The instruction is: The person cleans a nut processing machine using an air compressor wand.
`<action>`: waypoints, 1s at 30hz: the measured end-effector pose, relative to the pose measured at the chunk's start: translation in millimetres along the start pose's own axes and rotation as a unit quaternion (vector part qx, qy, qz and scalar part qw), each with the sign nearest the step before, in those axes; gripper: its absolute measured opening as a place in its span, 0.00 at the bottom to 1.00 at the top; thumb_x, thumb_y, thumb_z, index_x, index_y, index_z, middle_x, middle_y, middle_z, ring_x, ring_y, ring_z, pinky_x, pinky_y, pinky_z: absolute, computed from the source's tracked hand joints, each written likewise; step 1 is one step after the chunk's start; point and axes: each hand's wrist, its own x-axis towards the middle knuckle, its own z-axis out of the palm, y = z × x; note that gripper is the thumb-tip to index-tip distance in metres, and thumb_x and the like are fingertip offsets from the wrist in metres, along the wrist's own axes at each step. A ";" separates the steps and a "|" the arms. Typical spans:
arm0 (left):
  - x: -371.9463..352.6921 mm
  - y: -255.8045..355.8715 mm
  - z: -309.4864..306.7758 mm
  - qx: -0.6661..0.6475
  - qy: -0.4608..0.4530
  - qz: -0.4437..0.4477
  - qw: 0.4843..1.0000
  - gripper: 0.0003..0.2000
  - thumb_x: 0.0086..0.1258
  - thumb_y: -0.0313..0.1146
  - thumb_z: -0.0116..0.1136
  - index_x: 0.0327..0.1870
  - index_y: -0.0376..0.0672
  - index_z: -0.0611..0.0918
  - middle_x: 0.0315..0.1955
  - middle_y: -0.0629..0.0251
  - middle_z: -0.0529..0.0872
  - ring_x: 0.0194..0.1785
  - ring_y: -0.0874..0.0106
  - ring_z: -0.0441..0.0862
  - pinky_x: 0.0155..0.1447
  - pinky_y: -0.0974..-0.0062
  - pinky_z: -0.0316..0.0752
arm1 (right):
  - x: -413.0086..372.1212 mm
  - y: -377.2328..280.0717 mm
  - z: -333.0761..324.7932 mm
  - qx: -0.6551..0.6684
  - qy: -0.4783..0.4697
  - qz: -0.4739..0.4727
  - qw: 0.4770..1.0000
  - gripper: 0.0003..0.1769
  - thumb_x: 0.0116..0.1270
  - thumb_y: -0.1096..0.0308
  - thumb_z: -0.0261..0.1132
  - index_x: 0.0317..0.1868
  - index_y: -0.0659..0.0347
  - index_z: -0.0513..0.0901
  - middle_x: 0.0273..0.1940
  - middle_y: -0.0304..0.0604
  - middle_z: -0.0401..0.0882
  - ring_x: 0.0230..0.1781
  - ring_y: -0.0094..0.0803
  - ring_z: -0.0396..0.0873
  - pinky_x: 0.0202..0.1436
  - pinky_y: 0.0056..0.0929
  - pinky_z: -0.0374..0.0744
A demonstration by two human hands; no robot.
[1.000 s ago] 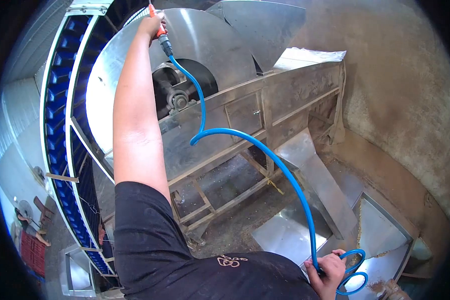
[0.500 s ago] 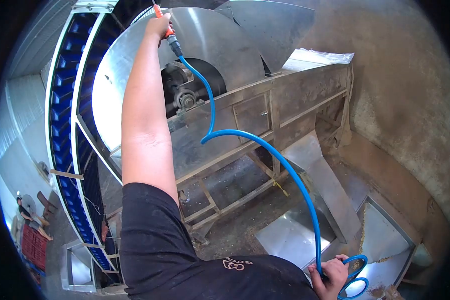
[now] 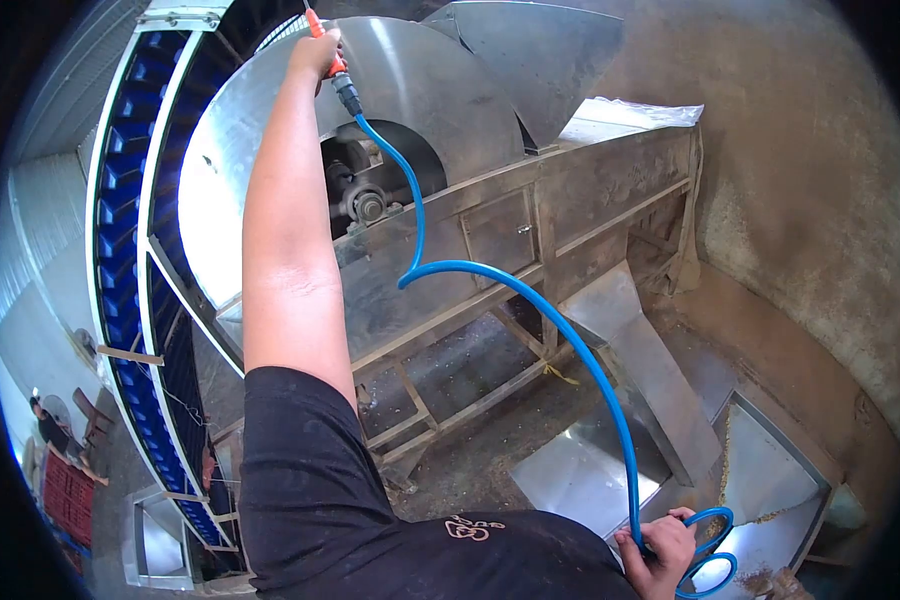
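Observation:
My left hand (image 3: 315, 56) is raised at the end of an outstretched arm, near the upper edge of the head view. Its fingers are wrapped round an orange air blow gun (image 3: 314, 22), whose thin tip points upward. From the grey connector (image 3: 347, 95) below it, a blue air hose (image 3: 530, 287) curls down to the lower right. There my right hand (image 3: 662, 552) is closed round the hose, with loops of it hanging beside the fingers. Beyond the blow gun stands a large round metal housing (image 3: 420, 75), with a shaft bearing (image 3: 368, 206) showing in its opening.
A conveyor with blue cleats (image 3: 122, 220) rises at the left. The machine's frame (image 3: 545, 230) runs to the right, with a metal chute (image 3: 655, 390) below and a tray (image 3: 770, 465) on the floor. Far left, a person (image 3: 55, 432) sits near red crates (image 3: 68, 495).
The view has shifted slightly, so the machine appears a little farther left. Both hands keep their holds on the blow gun and hose.

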 end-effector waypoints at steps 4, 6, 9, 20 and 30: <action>11.7 -7.5 0.7 0.055 0.008 0.014 0.998 0.14 0.57 0.38 0.52 0.28 0.32 0.78 0.22 0.59 0.80 0.23 0.69 0.79 0.30 0.73 0.75 | 1.8 3.6 0.0 0.000 -0.001 -0.007 1.000 0.07 0.49 0.71 0.68 0.23 0.61 0.77 0.20 0.43 0.72 0.24 0.38 0.71 0.43 0.37 0.66; 11.9 -8.9 2.5 0.049 0.009 0.008 0.999 0.16 0.57 0.40 0.52 0.28 0.31 0.78 0.23 0.58 0.81 0.24 0.69 0.80 0.31 0.73 0.75 | 3.3 3.9 0.0 0.003 0.004 -0.011 1.000 0.07 0.49 0.71 0.68 0.23 0.61 0.77 0.20 0.43 0.71 0.23 0.38 0.71 0.42 0.36 0.66; 12.3 -11.2 3.2 0.075 0.006 0.011 0.997 0.16 0.57 0.41 0.53 0.28 0.32 0.79 0.22 0.58 0.81 0.24 0.69 0.80 0.32 0.72 0.74 | 4.8 4.4 0.3 0.009 0.007 -0.011 1.000 0.07 0.49 0.71 0.68 0.22 0.61 0.76 0.18 0.43 0.69 0.21 0.39 0.69 0.40 0.36 0.66; 44.1 -27.4 3.6 0.206 0.017 0.012 0.978 0.21 0.55 0.49 0.51 0.32 0.38 0.83 0.32 0.55 0.84 0.37 0.64 0.82 0.45 0.69 0.72 | 6.1 0.0 1.0 0.013 0.015 -0.011 1.000 0.08 0.47 0.73 0.69 0.22 0.62 0.76 0.19 0.42 0.69 0.21 0.39 0.69 0.40 0.36 0.66; 51.0 -31.9 3.6 0.220 0.028 0.005 0.975 0.22 0.54 0.51 0.51 0.33 0.39 0.83 0.33 0.54 0.84 0.41 0.61 0.81 0.48 0.68 0.71 | 4.1 3.3 -0.2 0.022 0.006 -0.020 1.000 0.09 0.46 0.74 0.70 0.22 0.62 0.75 0.19 0.42 0.69 0.22 0.39 0.69 0.41 0.36 0.67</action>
